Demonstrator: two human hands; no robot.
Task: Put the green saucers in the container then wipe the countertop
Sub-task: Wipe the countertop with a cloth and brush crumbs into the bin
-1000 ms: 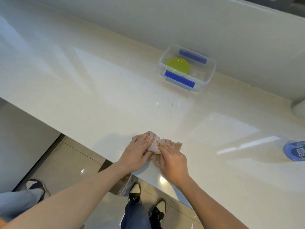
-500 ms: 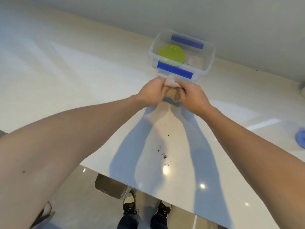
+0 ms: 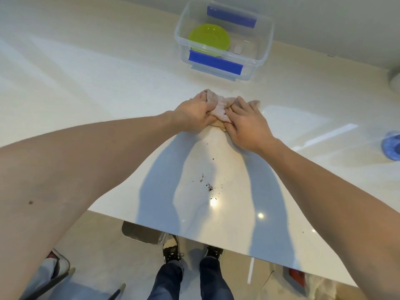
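A crumpled beige cloth (image 3: pixel 218 107) lies on the glossy cream countertop (image 3: pixel 108 87), a short way in front of the container. My left hand (image 3: pixel 192 114) grips its left side with curled fingers. My right hand (image 3: pixel 246 124) presses on its right side with fingers spread nearly flat. The clear plastic container (image 3: pixel 263 59) with blue clips stands at the back by the wall. Green saucers (image 3: pixel 208 38) lie stacked inside it at the left. Dark crumbs (image 3: pixel 208 187) are scattered on the countertop between my forearms.
A small white piece (image 3: pixel 238 49) lies in the container beside the saucers. A blue object (image 3: pixel 391 146) sits at the right edge, and a white object (image 3: pixel 395 80) stands by the wall. The counter's front edge runs above my shoes and the tiled floor.
Both hands carried the cloth from the near edge out to the container, then drew it back a little toward me. Dark crumbs now show on the counter between my forearms.
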